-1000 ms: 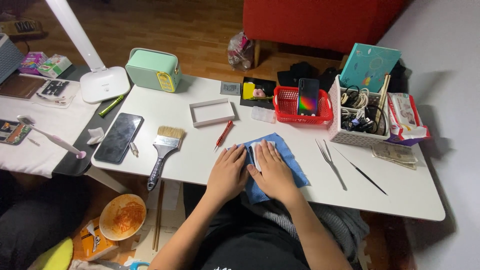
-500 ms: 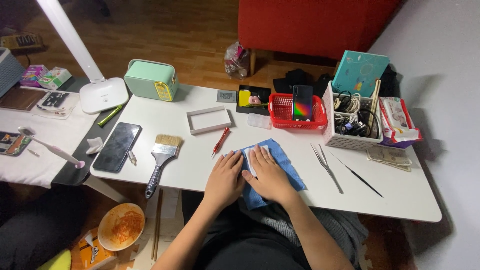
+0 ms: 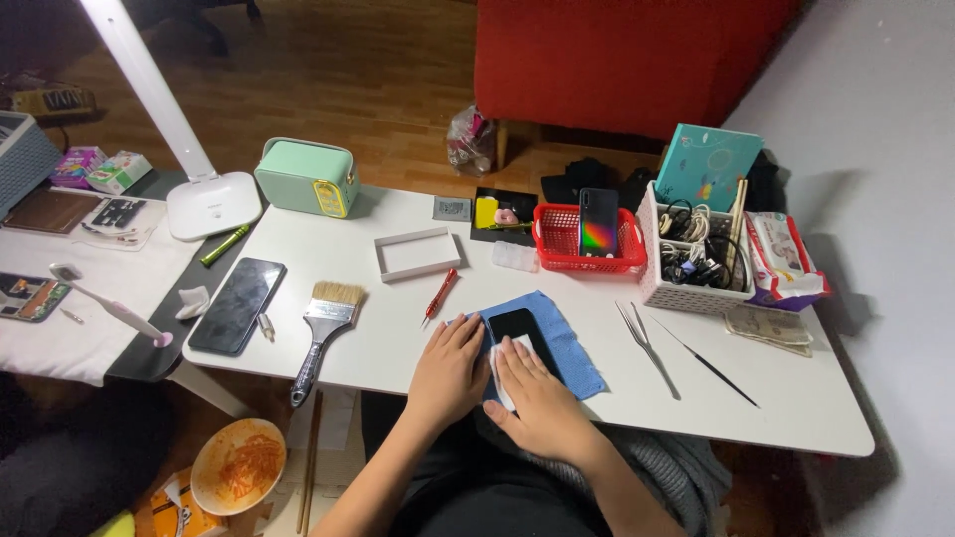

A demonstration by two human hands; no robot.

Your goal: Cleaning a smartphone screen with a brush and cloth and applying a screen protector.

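Seen from above at a white work table (image 3: 816, 408): left hand (image 3: 445, 370) lying flat, palm down, fingers together, on the near-left edge of a blue cloth (image 3: 572, 348) and closed on nothing. Right hand (image 3: 538, 403) pressed flat beside it, fingers together over a small white wipe (image 3: 500, 370) held down against the lower end of a dark phone (image 3: 517, 325). Phone lying screen-up on the blue cloth near the table's front edge, its top end showing just beyond the fingertips. To the left: a red screwdriver (image 3: 439, 296), a shallow white box lid (image 3: 418, 255), a flat paintbrush (image 3: 320, 333) and a second dark phone (image 3: 238, 304) on a black mat. To the right: metal tweezers (image 3: 645, 335) and a thin black probe (image 3: 708, 362), well apart from the hands. Along the back: a mint-green case (image 3: 306, 177), a red basket (image 3: 565, 239) holding another phone, a white basket (image 3: 676, 290) of cables and a white desk lamp (image 3: 212, 204).
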